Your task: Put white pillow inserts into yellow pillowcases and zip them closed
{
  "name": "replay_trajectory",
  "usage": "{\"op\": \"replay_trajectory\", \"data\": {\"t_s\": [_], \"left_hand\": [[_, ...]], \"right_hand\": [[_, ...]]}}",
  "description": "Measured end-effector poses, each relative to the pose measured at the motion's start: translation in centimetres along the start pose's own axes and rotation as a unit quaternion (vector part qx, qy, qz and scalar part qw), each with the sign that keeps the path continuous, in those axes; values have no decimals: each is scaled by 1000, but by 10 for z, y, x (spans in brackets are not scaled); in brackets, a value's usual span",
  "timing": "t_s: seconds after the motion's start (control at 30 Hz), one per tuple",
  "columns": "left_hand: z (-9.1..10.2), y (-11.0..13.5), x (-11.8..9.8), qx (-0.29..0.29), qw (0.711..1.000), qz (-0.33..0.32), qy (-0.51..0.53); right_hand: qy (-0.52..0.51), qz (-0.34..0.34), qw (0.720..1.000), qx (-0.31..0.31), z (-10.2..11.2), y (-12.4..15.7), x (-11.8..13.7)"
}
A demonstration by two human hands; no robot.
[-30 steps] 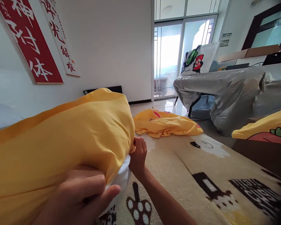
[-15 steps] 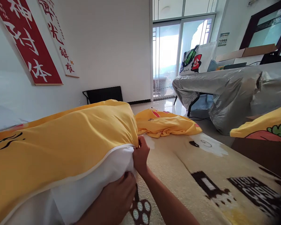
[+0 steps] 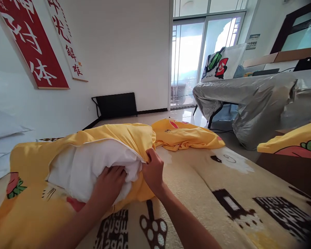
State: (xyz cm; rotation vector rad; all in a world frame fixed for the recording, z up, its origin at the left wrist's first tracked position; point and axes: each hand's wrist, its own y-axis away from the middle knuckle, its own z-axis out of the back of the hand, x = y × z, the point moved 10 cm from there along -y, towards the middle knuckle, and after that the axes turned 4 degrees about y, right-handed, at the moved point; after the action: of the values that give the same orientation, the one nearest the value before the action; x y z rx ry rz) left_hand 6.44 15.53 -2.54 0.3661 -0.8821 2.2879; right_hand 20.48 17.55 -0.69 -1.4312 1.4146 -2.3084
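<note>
The yellow pillowcase point(image 3: 124, 132) is lowered compared with half a second ago, and its opening is now turned upward on the near left of the patterned blanket point(image 3: 189, 186). The white pillow point(image 3: 85, 164) inside is thus laid bare and made reachable. The opening's right edge is pinched by the right hand point(image 3: 153, 168); the pillow is touched by the left hand point(image 3: 110, 182), whose grip cannot be told.

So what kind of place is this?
Probably a room in a home, though I can't be sure: there's a patterned blanket, a red wall scroll and sliding glass doors.
</note>
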Motion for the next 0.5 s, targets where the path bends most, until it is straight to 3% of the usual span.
{"op": "replay_trajectory", "data": {"t_s": [0.3, 0.4, 0.5], "left_hand": [[-38, -11, 0, -23, 999, -41, -28], [-46, -7, -13, -41, 994, -104, -7], [-46, -4, -22, -54, 983, -167, 44]], "right_hand": [[51, -43, 996, 57, -17, -4, -26], [119, -63, 985, 112, -25, -7, -43], [222, -89, 951, 193, -30, -8, -58]]}}
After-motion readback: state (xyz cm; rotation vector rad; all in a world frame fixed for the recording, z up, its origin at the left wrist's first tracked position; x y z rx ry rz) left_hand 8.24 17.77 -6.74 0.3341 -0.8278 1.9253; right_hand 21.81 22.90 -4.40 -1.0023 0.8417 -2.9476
